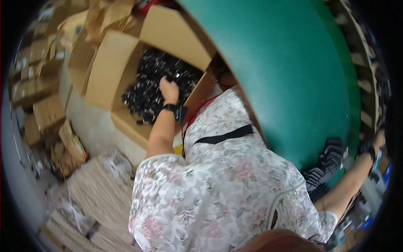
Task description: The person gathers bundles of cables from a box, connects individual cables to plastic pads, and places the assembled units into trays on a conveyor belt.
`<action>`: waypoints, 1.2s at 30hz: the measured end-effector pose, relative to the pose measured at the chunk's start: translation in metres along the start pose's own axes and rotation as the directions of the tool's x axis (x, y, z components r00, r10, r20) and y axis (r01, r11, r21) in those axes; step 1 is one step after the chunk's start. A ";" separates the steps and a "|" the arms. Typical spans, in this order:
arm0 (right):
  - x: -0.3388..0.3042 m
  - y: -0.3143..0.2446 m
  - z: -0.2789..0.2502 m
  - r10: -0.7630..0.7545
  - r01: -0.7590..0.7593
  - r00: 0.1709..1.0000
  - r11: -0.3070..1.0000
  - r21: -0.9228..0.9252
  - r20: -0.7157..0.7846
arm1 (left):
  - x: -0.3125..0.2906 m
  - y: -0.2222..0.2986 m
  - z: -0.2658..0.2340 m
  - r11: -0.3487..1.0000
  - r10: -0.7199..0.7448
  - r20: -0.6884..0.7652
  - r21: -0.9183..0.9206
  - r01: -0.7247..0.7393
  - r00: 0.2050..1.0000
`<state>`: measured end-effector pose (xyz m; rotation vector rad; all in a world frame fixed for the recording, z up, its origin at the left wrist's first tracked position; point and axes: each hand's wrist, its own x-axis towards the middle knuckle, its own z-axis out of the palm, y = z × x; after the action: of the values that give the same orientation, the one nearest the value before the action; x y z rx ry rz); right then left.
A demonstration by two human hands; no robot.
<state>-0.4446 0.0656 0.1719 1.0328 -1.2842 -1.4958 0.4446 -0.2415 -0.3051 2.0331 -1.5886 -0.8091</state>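
My left hand (169,90) reaches into an open cardboard box (128,89), over a heap of small black parts with shiny metal bits (156,67). Its fingers are curled together at the surface of the heap; what they hold, if anything, is too small to make out. A black band with a dark device (180,114) circles that wrist. Far off to the right, my right hand (380,139) is by the picture's rim, past the green tabletop (289,75). Its fingers are blurred and partly cut off, and that wrist also wears a dark band (367,150).
Dark striped fabric (325,164) lies on the table's near right edge. More cardboard boxes (48,111) are stacked at the left. A large bundle in brown wrapping (98,189) sits at the lower left. Crumpled brown paper (111,17) is behind the open box.
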 end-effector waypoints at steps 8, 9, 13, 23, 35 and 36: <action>0.007 -0.021 -0.093 -0.063 -0.569 0.690 0.568 0.595 0.721 | -0.022 -0.058 -0.037 0.942 -0.255 -0.008 0.222 0.250 0.967; -0.010 -0.017 -0.060 -0.050 -0.562 0.697 0.580 0.590 0.715 | -0.023 -0.057 -0.025 0.943 -0.267 0.000 0.206 0.261 0.964; -0.014 -0.024 -0.030 -0.006 -0.480 0.855 0.368 0.796 0.518 | -0.030 -0.055 -0.014 0.916 -0.371 0.110 0.210 0.343 0.922; 0.071 -0.010 -0.072 0.038 -0.449 0.854 0.556 0.699 0.518 | -0.031 -0.071 -0.024 0.891 -0.434 0.176 0.231 0.392 0.884; -0.010 0.007 -0.087 0.163 -0.574 0.672 0.731 0.369 0.722 | 0.021 -0.078 -0.065 0.942 -0.198 -0.075 0.261 0.211 0.977; -0.024 0.005 -0.093 0.171 -0.578 0.646 0.746 0.331 0.744 | 0.037 -0.073 -0.068 0.943 -0.190 -0.060 0.267 0.199 0.980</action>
<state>-0.3484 0.0641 0.1669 0.4295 -2.4105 -1.1888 0.5491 -0.2599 -0.3096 2.4165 -1.5696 -0.6477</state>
